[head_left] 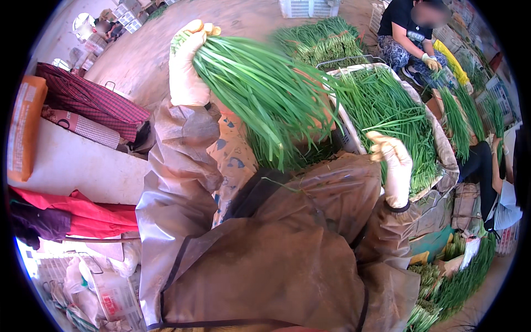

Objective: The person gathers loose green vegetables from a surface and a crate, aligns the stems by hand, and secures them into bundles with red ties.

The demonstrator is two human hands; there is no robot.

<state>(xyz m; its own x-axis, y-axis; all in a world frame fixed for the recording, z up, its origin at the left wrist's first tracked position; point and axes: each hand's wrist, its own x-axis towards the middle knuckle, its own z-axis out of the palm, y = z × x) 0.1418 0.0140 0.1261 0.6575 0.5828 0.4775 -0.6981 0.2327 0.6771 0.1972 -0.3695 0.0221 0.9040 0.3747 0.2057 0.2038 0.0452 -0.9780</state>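
Note:
My left hand (pixel 188 69), in a pale glove, is raised and closed round the stem ends of a bunch of green chives (pixel 260 91). The long leaves fan out to the right and droop above my lap. My right hand (pixel 396 169), gloved too, hovers at the near side of a lined crate (pixel 347 123) full of loose chives (pixel 390 102). Its fingers point left, slightly bent and apart, and nothing shows between them. A brown waterproof apron (pixel 260 271) with sleeves covers my lap and arms.
Tied chive bundles (pixel 326 41) lie beyond the crate. A co-worker (pixel 406 39) in gloves sits at the far right, and another person's arm (pixel 498 166) reaches in from the right edge. More bundles (pixel 464 276) lie at lower right. A white surface (pixel 83 160) with cloths stands left.

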